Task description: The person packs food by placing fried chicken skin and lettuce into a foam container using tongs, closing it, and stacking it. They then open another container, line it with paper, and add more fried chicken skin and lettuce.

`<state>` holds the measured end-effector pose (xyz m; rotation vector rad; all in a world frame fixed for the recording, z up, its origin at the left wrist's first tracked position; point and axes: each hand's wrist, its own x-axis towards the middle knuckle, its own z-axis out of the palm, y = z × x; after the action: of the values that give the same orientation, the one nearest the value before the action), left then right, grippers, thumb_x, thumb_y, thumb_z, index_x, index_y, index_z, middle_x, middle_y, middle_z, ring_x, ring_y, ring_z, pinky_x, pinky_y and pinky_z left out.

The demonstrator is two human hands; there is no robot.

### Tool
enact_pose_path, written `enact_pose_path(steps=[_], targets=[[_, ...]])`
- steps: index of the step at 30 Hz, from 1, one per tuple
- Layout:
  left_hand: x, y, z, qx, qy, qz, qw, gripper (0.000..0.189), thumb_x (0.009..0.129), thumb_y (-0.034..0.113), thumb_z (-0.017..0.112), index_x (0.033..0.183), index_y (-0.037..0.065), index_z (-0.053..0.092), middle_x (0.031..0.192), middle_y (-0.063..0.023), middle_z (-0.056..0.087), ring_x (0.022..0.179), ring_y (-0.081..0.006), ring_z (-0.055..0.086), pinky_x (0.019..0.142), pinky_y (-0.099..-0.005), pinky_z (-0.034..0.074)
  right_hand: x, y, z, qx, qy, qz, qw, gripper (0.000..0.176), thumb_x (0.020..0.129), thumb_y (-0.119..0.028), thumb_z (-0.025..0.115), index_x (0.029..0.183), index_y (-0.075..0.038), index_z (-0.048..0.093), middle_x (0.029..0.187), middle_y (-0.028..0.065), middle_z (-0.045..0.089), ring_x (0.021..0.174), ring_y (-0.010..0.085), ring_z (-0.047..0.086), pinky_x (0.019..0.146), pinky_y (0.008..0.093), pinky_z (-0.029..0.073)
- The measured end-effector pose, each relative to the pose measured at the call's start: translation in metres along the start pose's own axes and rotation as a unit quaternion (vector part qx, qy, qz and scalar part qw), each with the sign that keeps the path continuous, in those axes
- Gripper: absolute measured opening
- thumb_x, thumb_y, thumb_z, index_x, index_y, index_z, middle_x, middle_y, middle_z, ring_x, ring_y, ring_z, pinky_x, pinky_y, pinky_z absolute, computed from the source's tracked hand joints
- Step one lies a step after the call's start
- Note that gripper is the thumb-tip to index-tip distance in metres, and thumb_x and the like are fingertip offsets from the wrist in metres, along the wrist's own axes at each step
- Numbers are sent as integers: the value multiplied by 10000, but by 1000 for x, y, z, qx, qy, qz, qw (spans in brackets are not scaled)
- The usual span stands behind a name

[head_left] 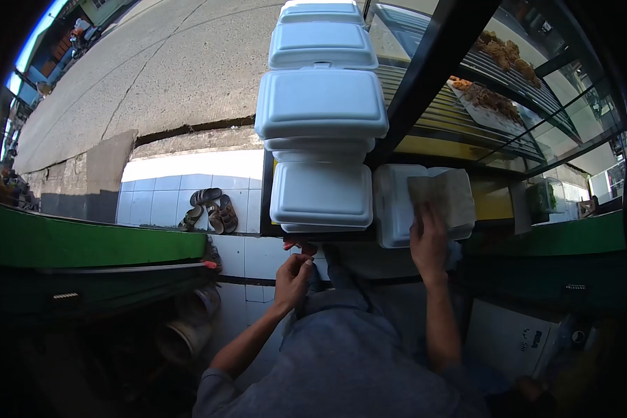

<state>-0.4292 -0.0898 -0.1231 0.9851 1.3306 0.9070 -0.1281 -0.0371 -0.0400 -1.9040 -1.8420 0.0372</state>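
Note:
A white foam food box stands open at the counter's right part, with a sheet of brown paper over its inside. My right hand reaches over the box's near edge, its closed fingers on the paper's lower left part. Lower down and to the left, my left hand hovers in front of my body with thumb and fingers pinched together. A small red thing shows just beyond those fingertips; whether the pinch holds anything, I cannot tell.
Stacked closed foam boxes rise left of the open one. A glass display case at the right holds fried food on racks. Sandals lie on the tiled step. Green ledges flank me, with a bucket at lower left.

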Motion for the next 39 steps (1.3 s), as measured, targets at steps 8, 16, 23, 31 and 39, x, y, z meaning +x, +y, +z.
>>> enact_pose_path(steps=[8,16,23,31,39], targets=[[0,29,63,96,-196,65,974,325,956,276,572,1161,25,590,1022,-167,683,936,-255,665,789,-333,506,1,12,0,12,35,27,999,330,848,34,540,1172,37,603,1004,255,645,924,421,622,802,464,494],[-2,48,112,42,-134,78,987,403,966,281,574,1254,1,539,1125,-155,645,1008,-224,632,893,-351,483,-11,29,-8,69,75,-71,992,333,798,74,572,1115,0,641,1003,168,663,914,350,627,811,435,498],[2,34,162,-10,34,58,998,466,955,342,589,1259,-2,509,1106,-153,631,1001,-207,596,876,-328,472,-21,56,-25,189,-13,-219,957,310,748,52,653,1046,-32,674,994,84,683,977,265,625,882,388,490],[9,56,213,31,173,86,981,394,856,159,731,1158,-15,548,772,-15,605,736,-93,582,684,-239,466,-1,104,-48,186,-126,-310,924,562,767,-106,701,1305,-90,538,1247,78,588,1182,244,527,1086,410,337],[14,30,212,-163,63,54,983,239,935,161,630,1083,-27,625,976,-38,673,897,-81,591,818,-242,456,8,136,-64,-24,-148,-253,956,868,682,-229,764,1462,-227,383,1349,60,484,1261,207,434,1109,466,219]])
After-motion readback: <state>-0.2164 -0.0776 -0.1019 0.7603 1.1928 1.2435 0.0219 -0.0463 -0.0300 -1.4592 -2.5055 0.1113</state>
